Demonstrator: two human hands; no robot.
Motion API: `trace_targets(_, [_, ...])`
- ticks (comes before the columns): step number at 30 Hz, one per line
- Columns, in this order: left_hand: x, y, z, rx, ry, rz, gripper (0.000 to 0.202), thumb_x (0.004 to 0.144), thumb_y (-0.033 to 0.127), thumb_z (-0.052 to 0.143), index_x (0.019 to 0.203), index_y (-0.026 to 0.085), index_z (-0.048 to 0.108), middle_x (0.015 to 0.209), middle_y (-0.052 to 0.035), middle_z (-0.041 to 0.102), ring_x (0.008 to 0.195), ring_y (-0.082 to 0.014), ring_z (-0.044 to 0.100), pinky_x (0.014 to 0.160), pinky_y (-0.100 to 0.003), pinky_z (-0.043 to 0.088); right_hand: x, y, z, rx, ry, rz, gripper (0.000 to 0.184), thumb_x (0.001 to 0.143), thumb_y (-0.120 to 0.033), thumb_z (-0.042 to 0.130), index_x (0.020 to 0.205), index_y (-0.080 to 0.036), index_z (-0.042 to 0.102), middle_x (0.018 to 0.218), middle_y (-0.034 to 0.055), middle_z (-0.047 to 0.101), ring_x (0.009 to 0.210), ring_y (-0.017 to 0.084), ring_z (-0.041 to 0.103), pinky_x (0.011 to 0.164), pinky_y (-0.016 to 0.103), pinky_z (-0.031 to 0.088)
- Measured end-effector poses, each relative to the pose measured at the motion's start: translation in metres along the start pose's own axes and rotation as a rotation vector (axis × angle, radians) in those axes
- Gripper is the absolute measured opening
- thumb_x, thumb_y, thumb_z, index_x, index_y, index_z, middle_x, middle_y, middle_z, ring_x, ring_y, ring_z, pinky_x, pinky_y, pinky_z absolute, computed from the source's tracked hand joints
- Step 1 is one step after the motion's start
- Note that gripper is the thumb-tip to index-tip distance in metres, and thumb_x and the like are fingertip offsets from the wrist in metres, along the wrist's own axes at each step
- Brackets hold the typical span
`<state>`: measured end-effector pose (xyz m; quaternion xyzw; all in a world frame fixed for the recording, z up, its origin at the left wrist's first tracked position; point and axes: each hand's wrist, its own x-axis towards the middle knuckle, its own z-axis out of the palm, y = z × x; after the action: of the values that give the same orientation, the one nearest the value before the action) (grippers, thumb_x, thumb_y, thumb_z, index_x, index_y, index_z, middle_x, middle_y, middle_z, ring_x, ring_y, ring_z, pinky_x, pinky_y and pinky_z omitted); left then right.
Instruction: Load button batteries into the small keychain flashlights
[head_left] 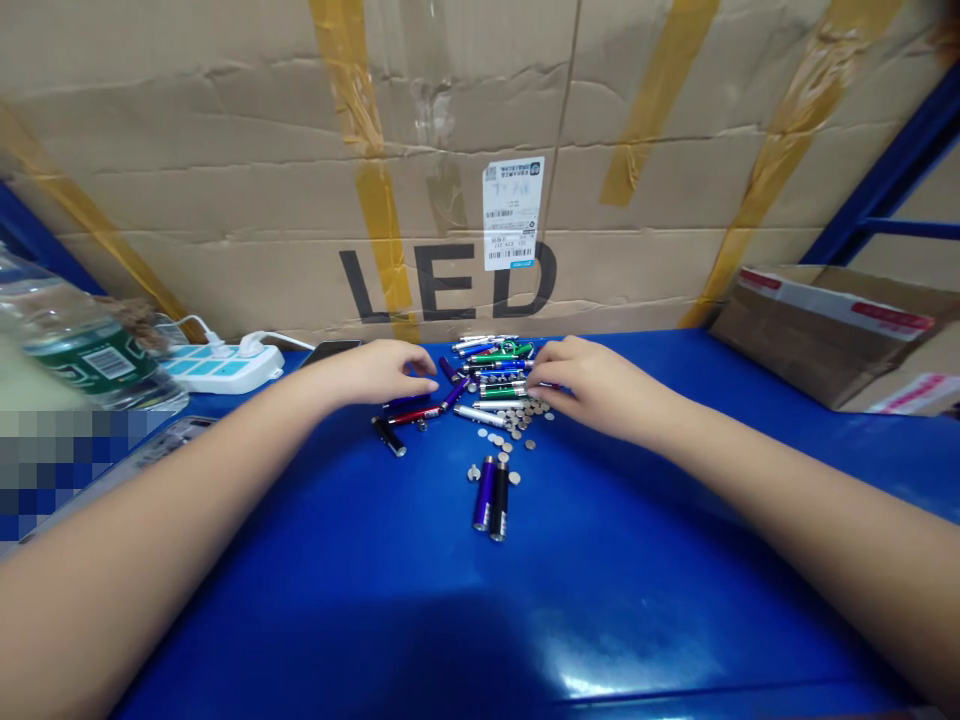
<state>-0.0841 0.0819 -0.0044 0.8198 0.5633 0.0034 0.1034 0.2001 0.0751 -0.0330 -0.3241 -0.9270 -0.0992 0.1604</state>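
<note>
A heap of small coloured metal tubes [495,372], green, blue, purple, red and silver, lies on a blue table [465,610]. Several small round button cells [517,418] are scattered just in front of the heap. A purple tube and a black tube [491,497] lie side by side nearer to me. My left hand [382,370] rests palm down at the heap's left edge, fingers curled, fingertips at a purple tube. My right hand [592,385] is at the heap's right edge, fingers bent and pinched among the tubes and cells; what they hold is hidden.
A large cardboard box marked LED [450,180] fills the back. A white and teal power strip [214,365] and a plastic water bottle [75,350] are at the left. A smaller taped carton [817,325] stands at the right, by a blue shelf frame [885,180].
</note>
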Motion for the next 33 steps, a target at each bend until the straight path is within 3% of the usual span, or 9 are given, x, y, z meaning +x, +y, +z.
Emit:
trace_targets(4, [-0.003,-0.023,-0.007,-0.032,-0.176,-0.024,0.039,0.074,0.049,0.059,0.104,0.025,0.068,0.103,-0.0026,0.072,0.090,-0.0202,0.065,0.073,-0.025,0.046,0.006,-0.007,0.009,-0.053,-0.070,0.029,0.032,0.094,-0.037,0.046,0.091,-0.022,0.074,0.120,0.0134,0.061,0.111,0.032,0.053,0.089,0.047,0.043])
trace_targets(9, [0.000,-0.031,0.002,-0.012,-0.095,0.007,0.030,0.076,0.045,0.057,0.092,0.024,0.070,0.090,-0.0016,0.073,0.078,-0.0185,0.066,0.063,-0.024,0.044,0.009,-0.008,0.015,-0.013,-0.072,0.079,0.035,0.096,-0.037,0.040,0.101,-0.024,0.073,0.131,0.0137,0.056,0.122,0.034,0.048,0.094,0.053,0.040])
trace_targets(13, [0.000,-0.016,0.004,-0.002,0.084,0.016,0.027,0.079,0.042,0.056,0.091,0.022,0.069,0.089,-0.0031,0.072,0.077,-0.0183,0.065,0.065,-0.026,0.046,-0.002,-0.004,0.009,0.053,-0.059,0.077,0.025,0.090,-0.035,0.052,0.100,-0.023,0.072,0.127,0.0131,0.058,0.121,0.032,0.049,0.096,0.050,0.040])
trace_targets(17, [-0.003,0.019,0.015,-0.314,0.356,0.146,0.033,0.085,0.044,0.054,0.106,0.020,0.060,0.105,-0.0059,0.069,0.091,-0.0195,0.064,0.077,-0.031,0.050,-0.011,-0.004,0.002,0.138,-0.110,0.057,0.015,0.085,-0.031,0.060,0.090,-0.027,0.074,0.128,0.0106,0.058,0.120,0.033,0.050,0.098,0.053,0.038])
trace_targets(20, [-0.008,0.048,0.033,-0.449,0.280,0.305,0.023,0.084,0.035,0.057,0.100,0.019,0.056,0.096,-0.0039,0.069,0.084,-0.0168,0.065,0.075,-0.029,0.052,-0.011,-0.009,0.000,0.187,-0.126,0.000,0.013,0.082,-0.029,0.064,0.091,-0.027,0.074,0.126,0.0097,0.059,0.119,0.031,0.051,0.099,0.051,0.039])
trace_targets(23, [-0.013,0.061,0.050,-0.471,0.218,0.403,0.018,0.083,0.027,0.057,0.099,0.019,0.053,0.087,-0.0009,0.068,0.078,-0.0145,0.066,0.071,-0.027,0.053,-0.010,-0.016,-0.004,0.217,-0.131,-0.036,0.013,0.083,-0.028,0.063,0.091,-0.025,0.073,0.119,0.0094,0.062,0.117,0.028,0.052,0.099,0.047,0.040])
trace_targets(27, [-0.014,0.056,0.060,-0.403,0.317,0.415,0.024,0.084,0.028,0.057,0.106,0.021,0.051,0.091,-0.0010,0.068,0.084,-0.0160,0.066,0.077,-0.029,0.054,-0.010,-0.026,-0.008,0.208,-0.123,-0.020,0.012,0.084,-0.031,0.062,0.087,-0.024,0.071,0.121,0.0100,0.061,0.117,0.029,0.051,0.099,0.050,0.040])
trace_targets(33, [-0.012,0.053,0.062,-0.298,0.294,0.448,0.019,0.086,0.029,0.055,0.103,0.022,0.054,0.095,-0.0020,0.068,0.086,-0.0160,0.066,0.079,-0.029,0.054,-0.011,-0.032,-0.001,0.197,-0.172,-0.033,0.006,0.079,-0.022,0.064,0.080,-0.022,0.071,0.119,0.0091,0.061,0.119,0.030,0.050,0.101,0.049,0.038])
